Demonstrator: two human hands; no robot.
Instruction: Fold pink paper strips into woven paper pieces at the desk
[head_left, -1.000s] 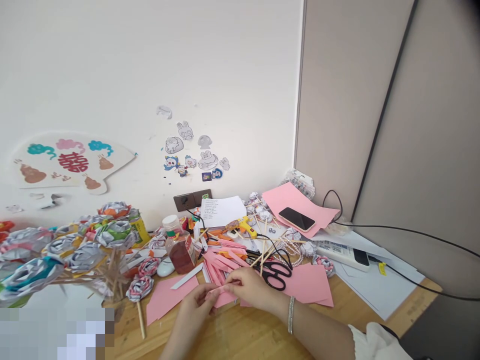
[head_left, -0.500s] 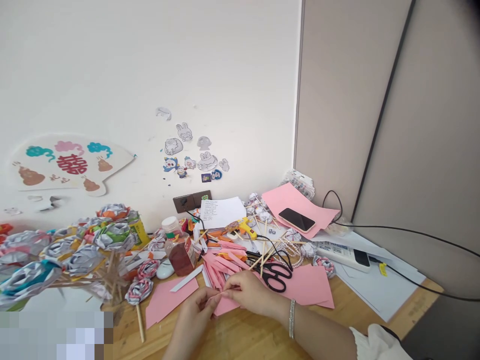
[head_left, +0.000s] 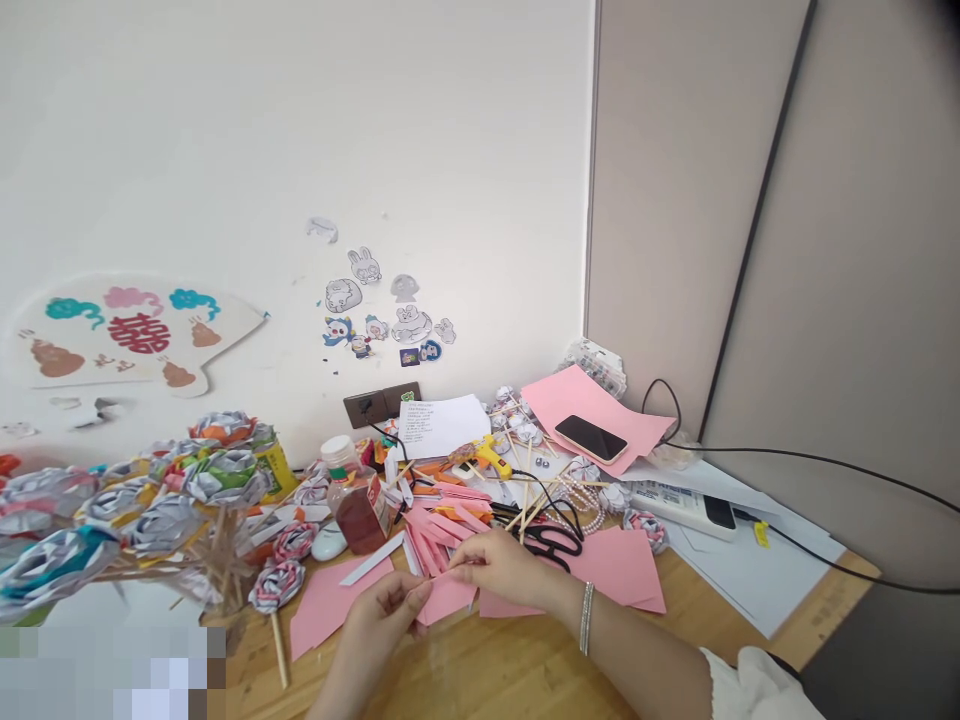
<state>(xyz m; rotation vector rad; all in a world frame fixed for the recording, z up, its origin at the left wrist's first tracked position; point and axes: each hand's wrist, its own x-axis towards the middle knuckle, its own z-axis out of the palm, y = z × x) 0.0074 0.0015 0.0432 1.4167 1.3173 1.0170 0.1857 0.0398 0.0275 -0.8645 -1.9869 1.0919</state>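
Between my two hands, low in the middle of the head view, is a small piece of pink paper (head_left: 445, 598). My left hand (head_left: 388, 608) pinches its left edge between thumb and fingers. The upper right corner is in the closed fingertips of my right hand (head_left: 487, 566), which has a silver bracelet on the wrist. Just behind the hands lies a heap of pink paper strips (head_left: 439, 530). Black-handled scissors (head_left: 553, 545) lie partly behind my right hand. A pink sheet (head_left: 330, 605) rests on the table beside my left hand.
Rolled-paper flowers (head_left: 157, 500) on sticks crowd the left side. A jar of red liquid (head_left: 358, 505) stands behind my left hand. Farther back are a yellow glue gun (head_left: 491, 455) and a phone (head_left: 591, 438) on pink paper. Cables and a white power strip (head_left: 682, 510) lie right.
My hands have moved slightly apart. More of the pink paper now shows between them. The view has shifted a little.
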